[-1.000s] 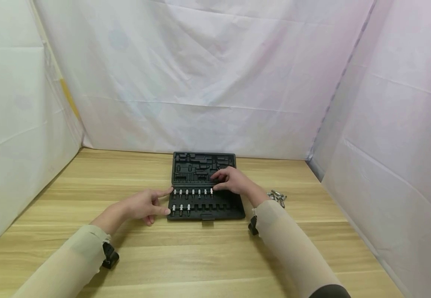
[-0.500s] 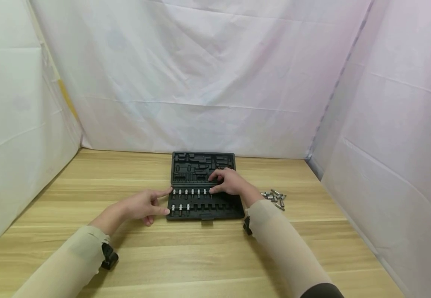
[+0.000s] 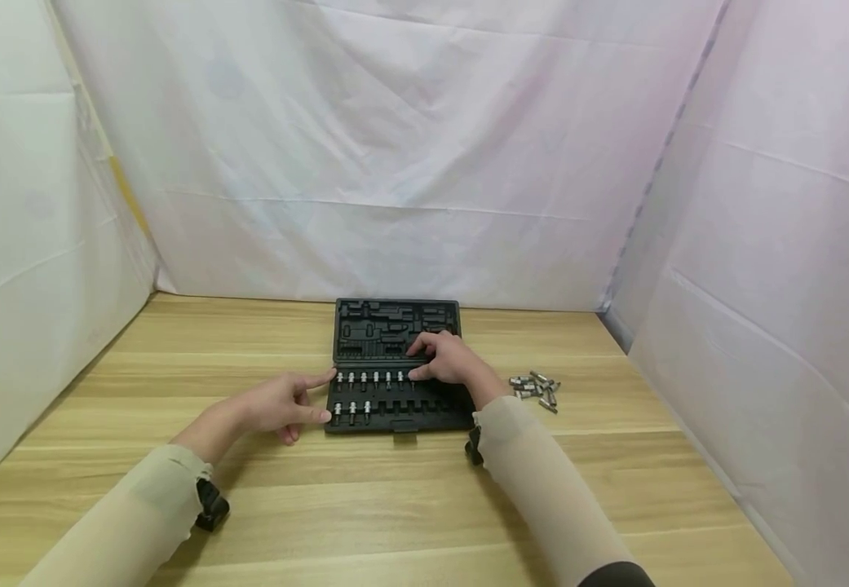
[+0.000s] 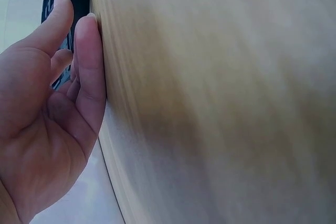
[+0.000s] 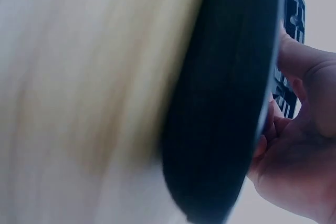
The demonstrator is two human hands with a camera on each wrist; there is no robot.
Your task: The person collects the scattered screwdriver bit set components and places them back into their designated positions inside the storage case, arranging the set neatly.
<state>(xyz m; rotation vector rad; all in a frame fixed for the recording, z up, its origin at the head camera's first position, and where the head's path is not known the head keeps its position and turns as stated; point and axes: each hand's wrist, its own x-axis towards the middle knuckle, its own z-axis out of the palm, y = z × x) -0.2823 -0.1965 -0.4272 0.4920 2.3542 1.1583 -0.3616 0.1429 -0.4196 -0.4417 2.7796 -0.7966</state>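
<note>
An open black socket case (image 3: 373,392) lies on the table, its moulded lid (image 3: 354,314) laid back. Silver bit sockets with darker tips stand in its back row, and three bit sockets (image 3: 353,409) fill the left of the front row. My left hand (image 3: 275,405) touches the case's left edge with index finger and thumb, fingers fairly straight. My right hand (image 3: 452,360) presses its thumb on the rightmost bit socket (image 3: 413,383) of the back row, which it partly hides. Its index finger stays apart over the lid. In the right wrist view, the case's side hides the fingertips.
A loose pile of silver bit sockets (image 3: 539,390) lies on the table right of the case. Several slots (image 3: 411,408) in the front row hold nothing. White curtains (image 3: 395,163) hang behind and at both sides of the wooden table (image 3: 365,505).
My right thumb has come onto the rightmost back-row socket and my right forearm has shifted slightly left. More of the loose pile shows. My left hand stays at the case edge.
</note>
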